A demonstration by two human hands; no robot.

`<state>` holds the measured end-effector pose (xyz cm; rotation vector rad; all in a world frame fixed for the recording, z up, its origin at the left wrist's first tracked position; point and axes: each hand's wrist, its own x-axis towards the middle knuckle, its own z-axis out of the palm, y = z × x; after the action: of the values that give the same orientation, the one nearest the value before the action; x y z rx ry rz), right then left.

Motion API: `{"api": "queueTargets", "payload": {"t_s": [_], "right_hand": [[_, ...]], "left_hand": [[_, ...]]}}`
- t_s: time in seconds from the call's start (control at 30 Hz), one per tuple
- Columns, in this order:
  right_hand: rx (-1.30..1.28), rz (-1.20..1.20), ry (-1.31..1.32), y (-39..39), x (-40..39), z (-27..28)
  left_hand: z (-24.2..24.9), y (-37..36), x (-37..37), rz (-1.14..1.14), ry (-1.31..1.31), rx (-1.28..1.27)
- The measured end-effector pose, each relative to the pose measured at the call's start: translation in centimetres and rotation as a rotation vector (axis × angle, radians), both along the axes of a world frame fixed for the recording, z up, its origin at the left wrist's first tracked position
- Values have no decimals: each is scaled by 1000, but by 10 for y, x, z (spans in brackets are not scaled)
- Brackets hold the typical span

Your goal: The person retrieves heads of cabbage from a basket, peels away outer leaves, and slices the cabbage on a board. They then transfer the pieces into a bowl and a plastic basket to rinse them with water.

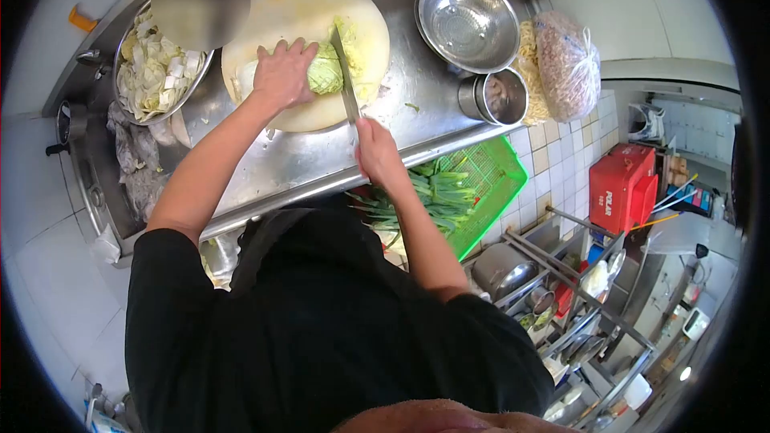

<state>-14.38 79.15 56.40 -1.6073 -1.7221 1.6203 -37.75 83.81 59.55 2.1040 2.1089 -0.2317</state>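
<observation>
On the round white cutting board (pixel 303 10) lies a pale green napa cabbage (pixel 325 70). My left hand (pixel 282 74) presses it down from above, fingers spread over its side. In my right hand (pixel 377 148) is the handle of a kitchen knife (pixel 347 84). The blade stands at the leafy end of the cabbage, just right of my left fingers. Shredded cabbage (pixel 365 60) is scattered to the right of the blade. How deep the blade sits in the leaves is hard to see.
Left of the board, a metal bowl (pixel 208 72) holds chopped cabbage. A perforated metal bowl (pixel 468 22), metal pots (pixel 503 96) and a filled plastic bag (pixel 566 64) stand at right. Below the counter edge, a green basket (pixel 507 172) holds leafy greens (pixel 437 196). A red box (pixel 622 187) is farther right.
</observation>
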Motion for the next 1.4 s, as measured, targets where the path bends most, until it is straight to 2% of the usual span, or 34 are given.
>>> {"api": "queueTargets", "payload": {"t_s": [0.07, 0.13, 0.23, 0.27, 0.3, 0.37, 0.4, 0.47, 0.5, 0.53, 0.57, 0.6, 0.63, 0.7, 0.77, 0.8, 0.87, 0.93, 0.97, 1.0, 1.1, 1.13, 1.23, 1.3, 1.37, 1.4], "right_hand": [[-281, -70, 7, -22, 17, 36], [-298, -76, 24, -27, 29, 48], [-270, -169, 91, -27, 41, 64], [-228, -213, 120, -29, 45, 69], [-191, -253, 149, -30, 48, 74], [-114, -329, 156, -26, 54, 85], [-89, -340, 103, -22, 61, 84], [-64, -395, 51, -16, 68, 83], [-64, -444, 50, -14, 69, 84], [-53, -420, 43, -12, 72, 85], [-46, -393, 35, -11, 75, 86], [-31, -419, 46, -12, 75, 83], [-25, -439, 60, -14, 72, 77], [-118, -457, 62, -15, 71, 67], [-114, -381, 153, -19, 57, 61], [-68, -298, 78, -22, 49, 64], [-122, -294, 111, -24, 40, 54], [-160, -277, 134, -26, 31, 51], [-161, -274, 157, -28, 26, 48], [-163, -274, 158, -28, 22, 44], [-173, -279, 115, -25, 12, 35], [-195, -295, 122, -25, 7, 35], [-167, -278, 171, -27, 1, 26], [-150, -264, 143, -32, -7, 26], [-104, -230, 117, -34, -9, 21], [-99, -239, 120, -33, -5, 14]], "left_hand": [[0, 4, -13, 27, -20, -11], [7, 5, -24, 88, -68, -109], [25, 10, -36, 76, -4, -206], [31, 18, -32, 120, -85, -265], [28, 30, -22, 99, -252, -188], [-4, 72, 7, 115, -504, -66], [-30, 94, 29, 234, -639, -98], [-42, 98, 67, 418, -541, -155], [-64, 94, 89, 441, -361, -104], [-60, 72, 103, 412, -229, -61], [-89, 53, 112, 381, -320, 171], [-114, 32, 118, 311, -529, 446], [-100, 11, 107, 129, -553, 500], [-130, -9, 103, -33, -640, 645], [-130, -33, 87, -54, -668, 704], [-129, -54, 73, -26, -690, 664], [-124, -85, 53, -11, -750, 605], [-115, -152, 23, 241, -861, 557], [-92, -197, 3, 329, -891, 640], [-92, -241, -21, 309, -783, 542], [-52, -367, -66, 887, -619, 385], [-70, -413, -81, 990, -509, 367], [-79, -528, -119, 1191, -426, 286], [-117, -585, -133, 1386, -137, 20], [-141, -642, -152, 1574, -474, 281], [-159, -669, -156, 1639, -443, 294]]}}
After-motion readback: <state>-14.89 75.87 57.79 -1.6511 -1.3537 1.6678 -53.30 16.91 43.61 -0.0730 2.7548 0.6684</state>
